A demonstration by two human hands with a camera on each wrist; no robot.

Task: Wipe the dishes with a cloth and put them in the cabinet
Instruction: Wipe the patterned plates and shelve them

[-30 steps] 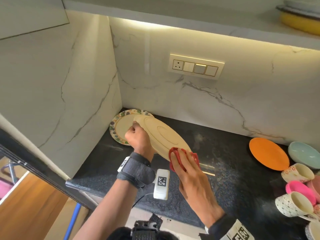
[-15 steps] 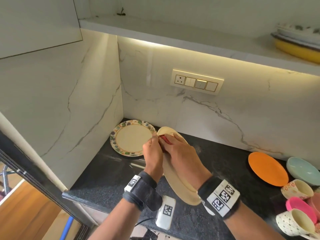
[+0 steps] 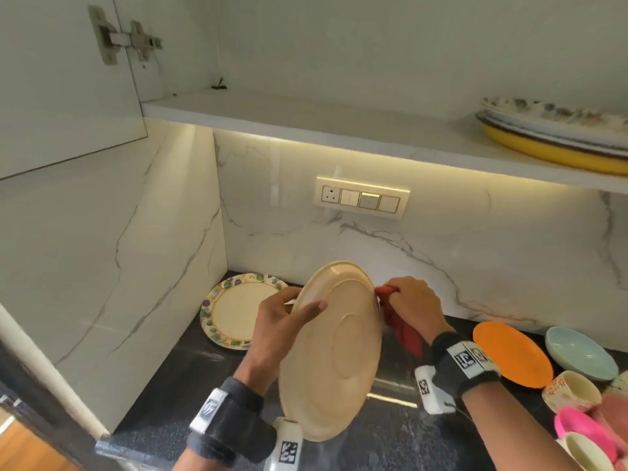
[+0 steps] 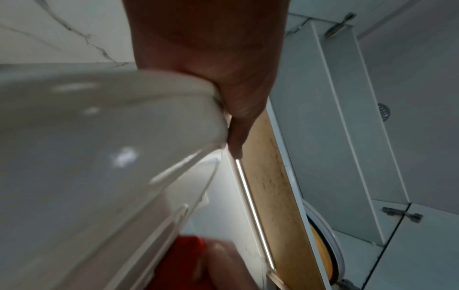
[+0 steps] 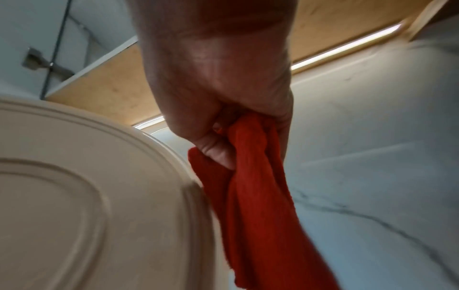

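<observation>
Here, over a black speckled bench (image 3: 176, 396) backed by veined white marble, the left hand (image 3: 277, 329) holds a cream plate (image 3: 334, 355) tilted by its rim; the right hand's (image 3: 413, 309) grip is bunched round a red cloth (image 3: 402, 329) touching the plate's edge. Above, the open cabinet's shelf (image 3: 339, 125) carries stacked plates (image 3: 557, 130).

White marble walls (image 3: 475, 253) with grey veins meet in a corner behind a black speckled desk (image 3: 190, 396). A switch panel (image 3: 362, 197) with one socket sits on the back wall. Above it, a warm light strip (image 3: 339, 153) glows beneath a white shelf (image 3: 306, 117). At upper left, an open door (image 3: 61, 79) hangs on metal hinges (image 3: 125, 37).
</observation>
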